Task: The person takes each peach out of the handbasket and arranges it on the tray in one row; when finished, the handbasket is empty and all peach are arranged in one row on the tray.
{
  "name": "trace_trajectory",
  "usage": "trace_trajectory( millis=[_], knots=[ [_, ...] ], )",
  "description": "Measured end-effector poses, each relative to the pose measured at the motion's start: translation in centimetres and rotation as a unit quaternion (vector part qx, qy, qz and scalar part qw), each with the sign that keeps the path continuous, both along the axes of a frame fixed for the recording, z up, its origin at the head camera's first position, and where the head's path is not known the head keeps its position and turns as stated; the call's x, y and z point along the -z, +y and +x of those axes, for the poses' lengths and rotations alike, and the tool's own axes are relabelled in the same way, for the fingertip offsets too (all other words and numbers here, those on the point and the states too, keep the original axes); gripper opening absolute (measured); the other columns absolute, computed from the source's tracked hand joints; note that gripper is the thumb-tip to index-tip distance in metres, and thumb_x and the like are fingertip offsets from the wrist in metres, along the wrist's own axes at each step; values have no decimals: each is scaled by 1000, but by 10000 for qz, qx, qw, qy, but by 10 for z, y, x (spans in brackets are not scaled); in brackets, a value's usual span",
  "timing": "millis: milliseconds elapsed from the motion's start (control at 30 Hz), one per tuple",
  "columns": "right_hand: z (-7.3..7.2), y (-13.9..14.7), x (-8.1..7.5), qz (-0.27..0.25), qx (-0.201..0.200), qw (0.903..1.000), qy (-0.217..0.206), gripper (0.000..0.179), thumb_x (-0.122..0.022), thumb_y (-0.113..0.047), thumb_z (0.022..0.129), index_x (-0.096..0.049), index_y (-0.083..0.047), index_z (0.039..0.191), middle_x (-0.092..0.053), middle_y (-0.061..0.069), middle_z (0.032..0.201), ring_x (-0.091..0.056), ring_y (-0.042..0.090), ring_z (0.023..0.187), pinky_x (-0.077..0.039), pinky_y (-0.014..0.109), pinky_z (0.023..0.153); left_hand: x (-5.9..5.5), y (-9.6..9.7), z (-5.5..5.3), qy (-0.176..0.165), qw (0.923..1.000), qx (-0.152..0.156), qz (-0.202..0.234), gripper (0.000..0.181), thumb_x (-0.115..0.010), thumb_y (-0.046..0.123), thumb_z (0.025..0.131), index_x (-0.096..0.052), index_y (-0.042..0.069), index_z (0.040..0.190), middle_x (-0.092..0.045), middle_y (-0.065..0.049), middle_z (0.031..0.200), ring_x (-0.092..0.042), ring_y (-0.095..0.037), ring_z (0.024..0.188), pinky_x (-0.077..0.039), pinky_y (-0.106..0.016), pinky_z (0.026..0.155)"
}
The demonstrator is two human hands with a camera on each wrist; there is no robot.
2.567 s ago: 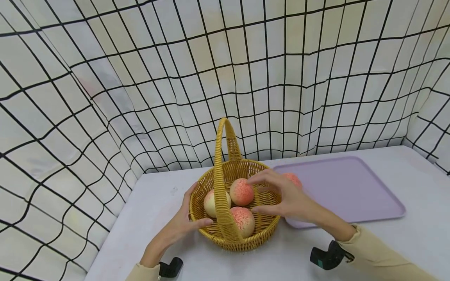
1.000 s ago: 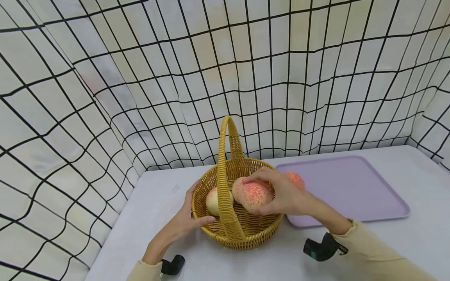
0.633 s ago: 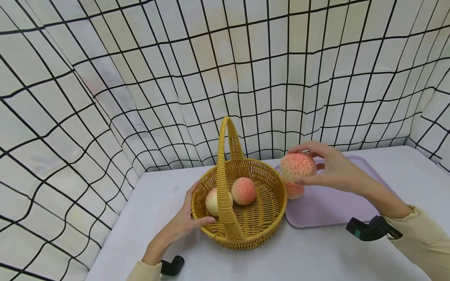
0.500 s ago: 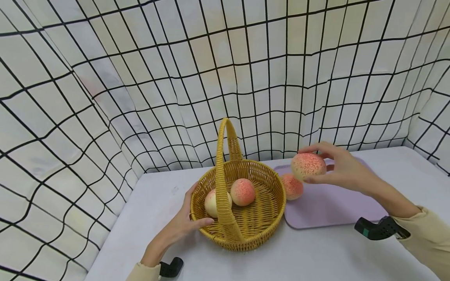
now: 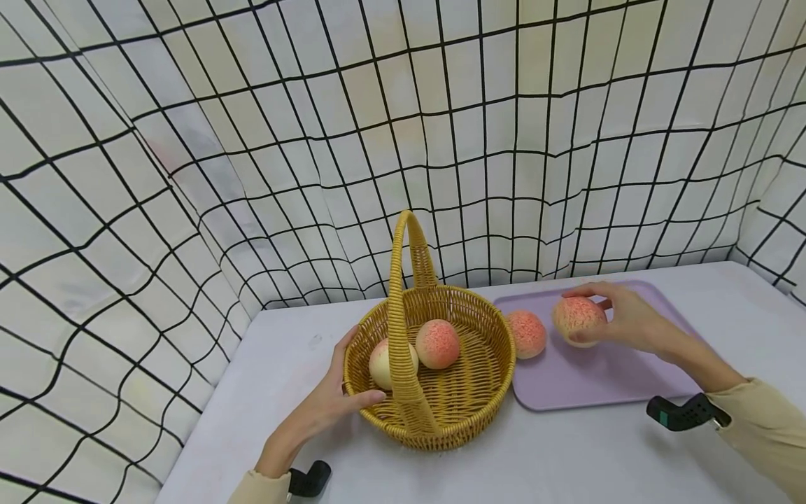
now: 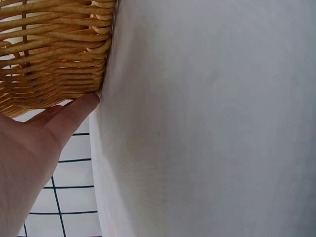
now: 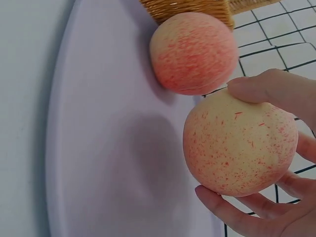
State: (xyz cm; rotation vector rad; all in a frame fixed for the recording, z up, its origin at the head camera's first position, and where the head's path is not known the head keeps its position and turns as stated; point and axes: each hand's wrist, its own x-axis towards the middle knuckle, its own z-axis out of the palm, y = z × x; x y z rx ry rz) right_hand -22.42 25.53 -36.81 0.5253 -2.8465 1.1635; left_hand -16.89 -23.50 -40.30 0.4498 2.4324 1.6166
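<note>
A yellow wicker basket [image 5: 460,420] with a tall handle holds two peaches, one pink-red peach [image 5: 437,344] and one paler peach [image 5: 380,364] partly behind the handle. My left hand [image 5: 327,395] grips the basket's left side, thumb over the rim; in the left wrist view its fingers [image 6: 74,116] lie along the wicker wall. With thumb and fingertips, my right hand [image 5: 636,322] holds a speckled peach [image 5: 578,320] over a lilac tray [image 5: 604,385]. In the right wrist view a shadow lies on the tray beside this held peach [image 7: 239,145].
Another peach [image 5: 526,334] rests on the tray's left end, close to the basket rim. The white table [image 5: 554,455] carries basket and tray. Black netting [image 5: 485,168] over pale cloth stands behind and on both sides.
My right hand took a peach out of the basket, carried it right past the rim, and has now lowered it over the tray. My left hand has stayed at the basket.
</note>
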Motion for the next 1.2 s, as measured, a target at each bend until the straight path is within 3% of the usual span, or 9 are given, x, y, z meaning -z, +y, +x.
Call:
trace_trajectory(
  millis=[300, 600, 867, 1200],
  knots=[
    [-4, -5, 18, -52, -246, 9993, 275, 69, -96, -23, 74, -66, -4, 134, -66, 19, 131, -61, 31, 105, -50, 40, 83, 2, -1, -1, 45, 9999, 78, 115, 117, -83, 29, 88, 3, 24, 168, -13, -19, 171, -20, -43, 156, -26, -59, 120],
    [-3, -9, 21, -165, -281, 9990, 301, 71, -95, -18, 75, -63, 0, 137, -64, 23, 131, -62, 36, 109, -50, 41, 84, 1, -2, 0, 6, 9999, 75, 123, 117, -83, 29, 88, 3, 24, 168, -15, -20, 170, -20, -42, 156, -24, -58, 120],
    [-3, -7, 24, -217, -495, 9979, 363, 73, -95, -11, 75, -61, 0, 138, -61, 25, 136, -62, 38, 110, -51, 31, 80, 1, -2, 0, 28, 10000, 67, 50, 117, -82, 29, 88, 3, 22, 168, -12, -20, 171, -19, -44, 156, -25, -61, 120],
    [-5, -8, 24, -306, -416, 9985, 177, 75, -93, -12, 77, -58, 1, 141, -57, 28, 140, -61, 45, 116, -54, 40, 83, 2, -2, -1, 38, 10000, 46, 8, 117, -84, 31, 88, 3, 23, 168, -10, -19, 172, -19, -43, 156, -25, -60, 120]
  ],
)
